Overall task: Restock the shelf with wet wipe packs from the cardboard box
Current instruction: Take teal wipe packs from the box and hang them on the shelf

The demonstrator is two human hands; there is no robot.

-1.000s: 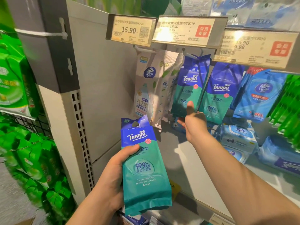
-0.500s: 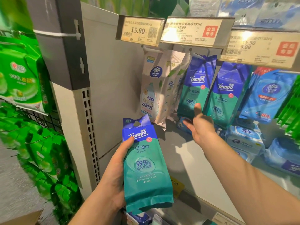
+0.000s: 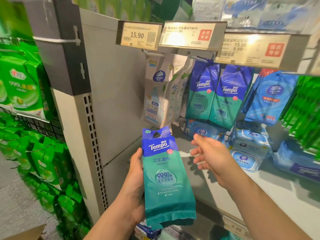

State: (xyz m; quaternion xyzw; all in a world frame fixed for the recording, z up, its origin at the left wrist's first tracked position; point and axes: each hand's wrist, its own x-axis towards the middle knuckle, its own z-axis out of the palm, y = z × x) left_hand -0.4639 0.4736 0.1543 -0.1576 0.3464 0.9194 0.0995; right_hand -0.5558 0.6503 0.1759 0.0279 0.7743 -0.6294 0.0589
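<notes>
One Tempo pack [image 3: 166, 177] sits in your left hand [image 3: 136, 186], upright, with your fingers wrapped round its left edge and thumb side behind; your right hand [image 3: 207, 153] is at about three o'clock from its header, fingers spread loosely and holding nothing, apart from the pack. Matching hung Tempo packs [image 3: 216, 94] dangle from a peg hook [image 3: 199, 58] up at one o'clock, under the price tags [image 3: 190, 34].

Judging by the look, this is a soft film pouch (wipes inside, so likely light but a little floppy and damp-dense at the bottom). The glossy film will probably be slippery, so pinching the flat middle is a poor bet. Your best hold looks to be the stiff blue header card [image 3: 156, 134] at twelve o'clock on the pack, either side of its hang hole, which is the part that has to meet the hook anyway. Keep the left hand supporting the body low while the right takes the header; squeezing hard risks creasing the seal rather than breaking anything. The cardboard box [image 3: 22, 232] shows only as a corner at seven o'clock.
</notes>
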